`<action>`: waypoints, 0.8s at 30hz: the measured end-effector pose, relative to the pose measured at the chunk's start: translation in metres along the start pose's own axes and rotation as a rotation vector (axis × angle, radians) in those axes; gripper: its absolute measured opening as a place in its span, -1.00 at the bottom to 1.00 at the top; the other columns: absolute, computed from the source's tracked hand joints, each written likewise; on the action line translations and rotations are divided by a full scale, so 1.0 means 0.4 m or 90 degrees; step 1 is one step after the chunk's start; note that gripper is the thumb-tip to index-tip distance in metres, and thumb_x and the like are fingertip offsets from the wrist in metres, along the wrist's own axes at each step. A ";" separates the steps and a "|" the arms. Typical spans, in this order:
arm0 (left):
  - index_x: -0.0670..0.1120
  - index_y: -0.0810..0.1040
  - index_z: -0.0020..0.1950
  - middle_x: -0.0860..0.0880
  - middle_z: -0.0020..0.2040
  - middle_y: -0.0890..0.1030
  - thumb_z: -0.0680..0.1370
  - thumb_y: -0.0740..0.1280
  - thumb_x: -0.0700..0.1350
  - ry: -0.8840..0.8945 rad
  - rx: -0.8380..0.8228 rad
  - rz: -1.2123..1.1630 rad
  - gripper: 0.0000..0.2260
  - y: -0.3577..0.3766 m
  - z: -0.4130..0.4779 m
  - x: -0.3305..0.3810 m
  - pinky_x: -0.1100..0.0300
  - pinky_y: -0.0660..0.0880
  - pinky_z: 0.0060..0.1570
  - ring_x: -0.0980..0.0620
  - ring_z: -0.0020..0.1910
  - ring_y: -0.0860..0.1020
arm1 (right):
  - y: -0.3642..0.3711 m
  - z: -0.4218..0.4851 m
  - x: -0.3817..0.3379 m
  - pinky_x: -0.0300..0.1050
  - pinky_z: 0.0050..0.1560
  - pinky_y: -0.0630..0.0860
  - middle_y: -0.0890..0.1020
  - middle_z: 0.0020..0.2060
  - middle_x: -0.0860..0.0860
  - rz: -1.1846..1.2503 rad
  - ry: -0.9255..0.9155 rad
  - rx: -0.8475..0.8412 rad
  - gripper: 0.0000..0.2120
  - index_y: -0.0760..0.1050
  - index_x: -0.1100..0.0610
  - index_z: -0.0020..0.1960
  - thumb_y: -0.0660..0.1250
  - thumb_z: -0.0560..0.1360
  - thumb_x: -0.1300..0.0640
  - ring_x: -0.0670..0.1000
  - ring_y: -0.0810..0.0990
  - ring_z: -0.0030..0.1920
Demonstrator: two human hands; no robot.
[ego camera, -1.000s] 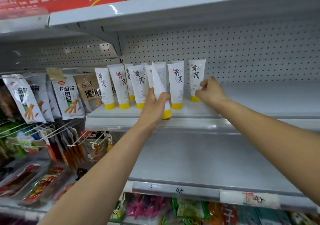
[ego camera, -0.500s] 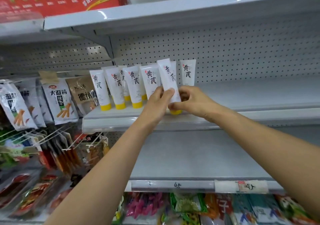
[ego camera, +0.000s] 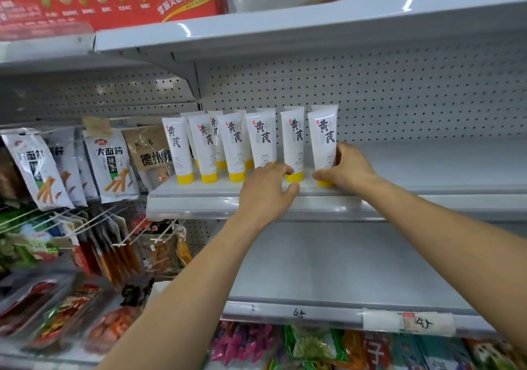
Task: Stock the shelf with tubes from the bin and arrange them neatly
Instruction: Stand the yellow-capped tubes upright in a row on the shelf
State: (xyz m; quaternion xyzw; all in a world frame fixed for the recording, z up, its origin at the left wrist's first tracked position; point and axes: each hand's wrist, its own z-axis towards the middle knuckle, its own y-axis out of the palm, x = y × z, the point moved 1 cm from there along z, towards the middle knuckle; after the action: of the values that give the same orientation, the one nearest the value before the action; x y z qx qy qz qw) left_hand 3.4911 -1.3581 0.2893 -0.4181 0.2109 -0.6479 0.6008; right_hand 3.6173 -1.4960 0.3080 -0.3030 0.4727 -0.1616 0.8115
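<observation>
The end tube [ego camera: 323,138] stands on its yellow cap at the 3 o'clock end of the front row, its long axis running 12 to 6, leaning slightly toward 1 o'clock. The right hand [ego camera: 348,167] is on it from the 3 o'clock side, fingers curled round the lower body and thumb across the front just above the cap, so this hand is the one placed to square it up. The left hand [ego camera: 268,190] sits at 9 o'clock of that, fingers loosely apart and clamped on nothing; its forefinger tip touches the cap of the next tube [ego camera: 293,138] and its back hides the cap of the one beyond. A small gap shows between the end tube and the next one, wider than elsewhere in the row, so the move probably wanted is a nudge toward 9 o'clock. The other tubes [ego camera: 205,147] stand in two ranks, also cap down. The shelf [ego camera: 427,181] is smooth grey metal, with pegboard [ego camera: 399,99] behind and bare length toward 3 o'clock. Snack packs [ego camera: 111,167] hang at 9 o'clock. No bin is in view.
</observation>
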 end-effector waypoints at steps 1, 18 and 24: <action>0.00 0.50 0.31 -0.04 0.20 0.56 0.56 0.28 0.06 -0.002 -0.002 0.002 -0.66 0.003 0.004 0.000 0.02 0.41 0.19 -0.06 0.20 0.48 | 0.002 0.004 0.003 -0.05 -0.02 0.51 0.62 0.01 0.00 0.000 0.000 0.001 -0.50 0.44 0.04 0.06 0.58 0.22 0.00 0.06 0.57 0.00; 0.02 0.50 0.29 -0.02 0.19 0.56 0.56 0.27 0.06 -0.023 -0.034 0.014 -0.68 0.006 0.029 -0.024 0.08 0.40 0.12 -0.04 0.18 0.49 | 0.016 0.024 0.006 -0.10 -0.10 0.42 0.58 0.01 0.03 -0.004 0.045 0.010 -0.39 0.38 0.16 0.14 0.58 0.25 -0.05 0.10 0.55 0.05; 0.02 0.51 0.27 0.01 0.18 0.58 0.57 0.25 0.06 0.006 0.022 0.035 -0.70 -0.043 -0.032 -0.033 0.04 0.40 0.16 -0.03 0.20 0.47 | -0.006 -0.077 -0.006 0.01 0.00 0.44 0.51 0.13 0.16 -0.108 -0.037 0.100 -0.60 0.33 0.24 0.22 0.35 0.48 0.09 0.20 0.48 0.14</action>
State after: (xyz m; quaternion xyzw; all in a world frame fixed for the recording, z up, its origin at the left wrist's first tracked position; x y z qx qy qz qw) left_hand 3.4696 -1.3453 0.2917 -0.3989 0.2141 -0.6366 0.6244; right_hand 3.5896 -1.5068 0.2997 -0.2822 0.4075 -0.2573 0.8296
